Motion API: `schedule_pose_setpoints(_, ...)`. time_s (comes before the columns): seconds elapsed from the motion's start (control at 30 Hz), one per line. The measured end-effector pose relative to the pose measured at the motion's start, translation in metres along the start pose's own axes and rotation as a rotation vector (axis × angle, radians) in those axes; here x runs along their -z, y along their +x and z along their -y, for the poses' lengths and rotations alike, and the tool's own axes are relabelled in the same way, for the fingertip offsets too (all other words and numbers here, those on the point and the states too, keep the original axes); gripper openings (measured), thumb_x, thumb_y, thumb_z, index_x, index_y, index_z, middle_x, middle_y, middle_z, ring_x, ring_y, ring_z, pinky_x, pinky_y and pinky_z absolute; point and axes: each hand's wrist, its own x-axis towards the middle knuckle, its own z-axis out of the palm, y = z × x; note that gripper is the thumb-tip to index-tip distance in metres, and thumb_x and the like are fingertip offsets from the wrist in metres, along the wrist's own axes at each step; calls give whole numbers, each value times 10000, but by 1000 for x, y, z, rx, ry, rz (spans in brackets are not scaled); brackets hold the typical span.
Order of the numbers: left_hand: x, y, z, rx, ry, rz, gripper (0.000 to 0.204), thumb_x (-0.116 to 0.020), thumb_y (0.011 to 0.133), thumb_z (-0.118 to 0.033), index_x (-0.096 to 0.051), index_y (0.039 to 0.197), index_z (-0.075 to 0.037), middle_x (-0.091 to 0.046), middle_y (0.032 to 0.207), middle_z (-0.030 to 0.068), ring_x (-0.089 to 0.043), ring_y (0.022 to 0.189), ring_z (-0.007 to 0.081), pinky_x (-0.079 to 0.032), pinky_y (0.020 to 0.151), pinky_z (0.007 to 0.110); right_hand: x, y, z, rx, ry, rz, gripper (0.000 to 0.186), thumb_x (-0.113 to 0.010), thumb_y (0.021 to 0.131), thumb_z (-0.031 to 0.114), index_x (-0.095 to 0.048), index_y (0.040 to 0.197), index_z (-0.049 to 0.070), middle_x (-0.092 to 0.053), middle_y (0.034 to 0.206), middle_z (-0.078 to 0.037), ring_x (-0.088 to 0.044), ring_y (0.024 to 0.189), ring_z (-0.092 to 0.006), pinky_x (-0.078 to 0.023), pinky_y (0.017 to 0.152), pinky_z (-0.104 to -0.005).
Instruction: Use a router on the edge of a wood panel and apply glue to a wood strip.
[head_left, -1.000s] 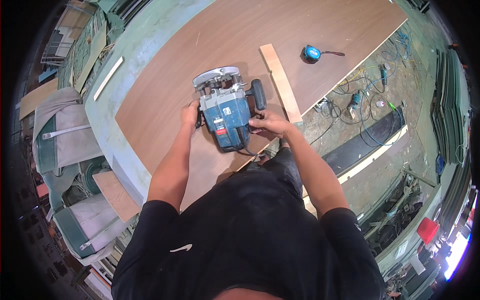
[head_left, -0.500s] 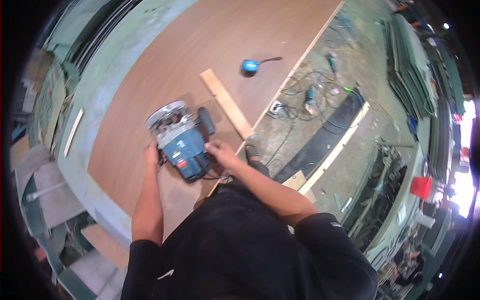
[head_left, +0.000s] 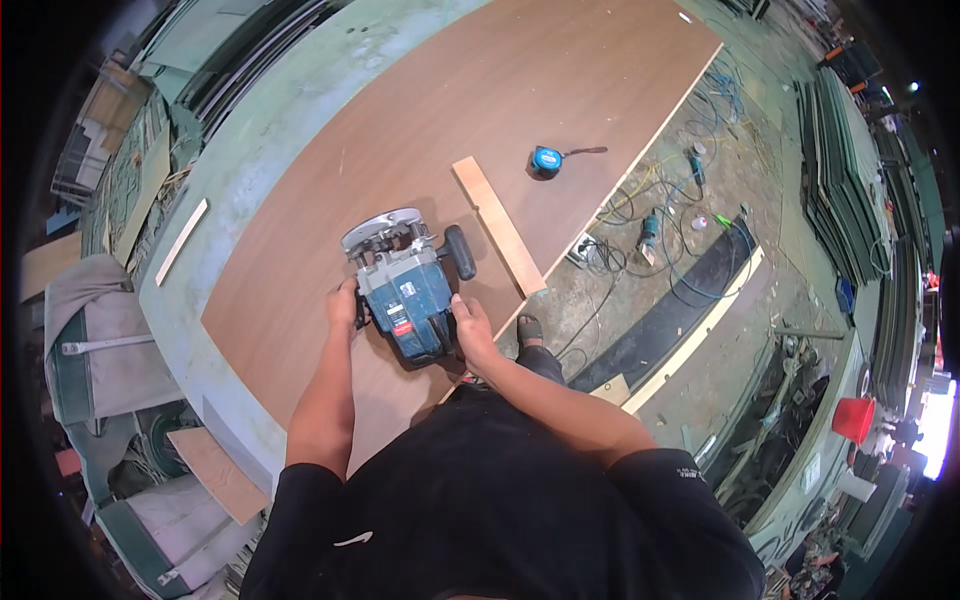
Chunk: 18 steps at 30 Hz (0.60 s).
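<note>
A blue plunge router (head_left: 408, 300) with a metal base and a black side knob lies tipped on its side on the brown board. Its base points away from me. My left hand (head_left: 343, 303) is closed at the router's left side, where dark parts show by the fingers. On the right of the motor body my right hand (head_left: 472, 328) grips it, thumb on top; the other fingers are partly hidden. A light wooden strip (head_left: 500, 228) with a small notch lies to the right of the router. Farther off is a blue tape measure (head_left: 546, 160) with a dark strap.
The brown board (head_left: 300, 250) rests on a pale green tabletop (head_left: 180, 290). Power tools (head_left: 649, 238) and tangled cables lie on the floor to the right, beside a long dark panel (head_left: 665, 300). Stacked sheets (head_left: 845, 180) stand at far right, near a red bucket (head_left: 853, 420).
The whole view has shifted, so the board, strip and tape measure appear farther right and lower. Both hands stay on the router, which keeps about the same place on the board.
</note>
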Motion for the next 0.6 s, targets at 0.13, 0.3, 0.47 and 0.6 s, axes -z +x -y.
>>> schedule_pose_setpoints(0.13, 2, -1, 2, -12, -13, 31, 324, -583, 925, -339, -653, 923, -23, -628, 695, 97, -588, 490, 200, -505, 426, 373, -7, 0, -6, -11, 75, -31, 334, -512, 1079, 267, -627, 1092, -46, -642, 945, -153, -594, 907, -227, -480, 853, -365)
schedule_pose_setpoints(0.3, 4, 5, 14, -53, -74, 3, 400, -596, 956, -372, -658, 779, -18, -579, 618, 82, -538, 436, 213, -415, 409, 388, -8, 1, -17, 75, -200, -131, 396, -496, 1088, 305, -642, 1164, -55, -687, 1072, -231, -645, 996, -321, -488, 935, -441)
schedule_pose_setpoints(0.47, 1, 11, 16, -183, 6, -79, 365, -620, 916, -372, -657, 770, -39, -590, 666, 52, -561, 561, 154, -456, 495, 361, -8, 2, -19, 2, -207, -144, 533, -515, 1063, 452, -630, 1260, -29, -669, 1223, -241, -625, 1168, -363, -456, 1046, -449)
schedule_pose_setpoints(0.6, 1, 11, 16, -43, -164, 13, 313, -610, 920, -312, -635, 772, -38, -571, 599, 66, -537, 417, 200, -421, 369, 372, -9, 3, -20, 81, -254, -135, 475, -495, 1074, 434, -621, 1136, -20, -670, 1104, -263, -644, 1059, -407, -475, 957, -458)
